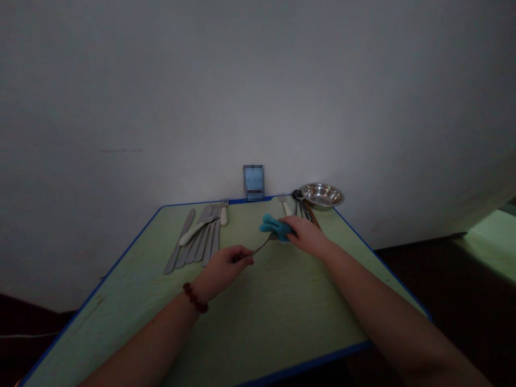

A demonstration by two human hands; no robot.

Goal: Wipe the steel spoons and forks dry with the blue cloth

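My left hand [226,265] is closed on the handle of a metal utensil [262,245] whose far end is wrapped in a blue cloth [274,226]. My right hand [308,235] is closed on that cloth, pressing it round the utensil's head. Both hands hover over the middle of a light green table with a blue edge [258,306]. A dark red bead bracelet [195,298] sits on my left wrist. The utensil's head is hidden by the cloth.
Several knives, spoons and a white-handled fork [197,236] lie in a row at the back left. A steel bowl [321,194] and more cutlery [300,207] sit at the back right. A small blue box [253,183] stands against the grey wall.
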